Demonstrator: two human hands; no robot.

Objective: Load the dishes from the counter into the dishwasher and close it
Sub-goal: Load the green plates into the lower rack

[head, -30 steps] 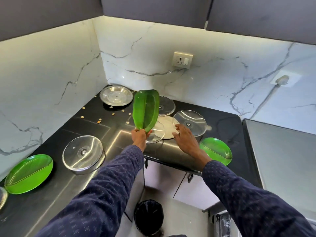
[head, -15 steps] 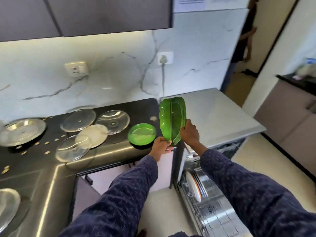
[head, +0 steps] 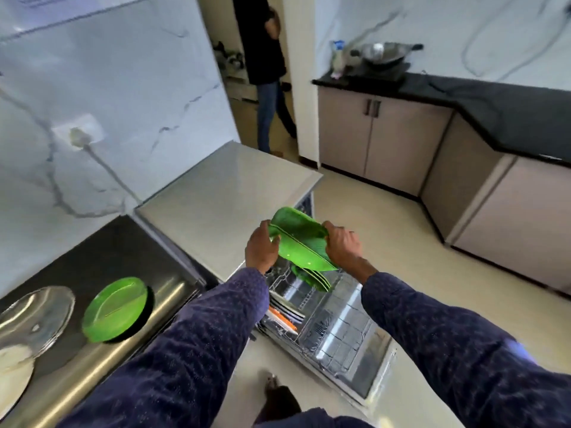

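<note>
A green leaf-shaped plate (head: 299,242) is held tilted over the open dishwasher (head: 324,322). My left hand (head: 261,247) grips its left edge and my right hand (head: 341,242) grips its right edge. Just below it, more green plates (head: 310,278) stand in the lower rack, and orange-rimmed plates (head: 282,318) stand nearer to me. On the black counter (head: 102,251) at the left lie another green plate (head: 116,308), a glass lid (head: 35,319) and a white plate (head: 14,372).
The dishwasher's grey top (head: 222,193) lies right behind the held plate. Its door is folded down over the floor in front of me. A person (head: 267,72) stands in the doorway beyond. Cabinets (head: 386,140) and a wok (head: 381,54) line the far right.
I have turned right from the counter to the dishwasher. The green plate has come down from upright at chest height to a tilt just above the rack, held by both hands.
</note>
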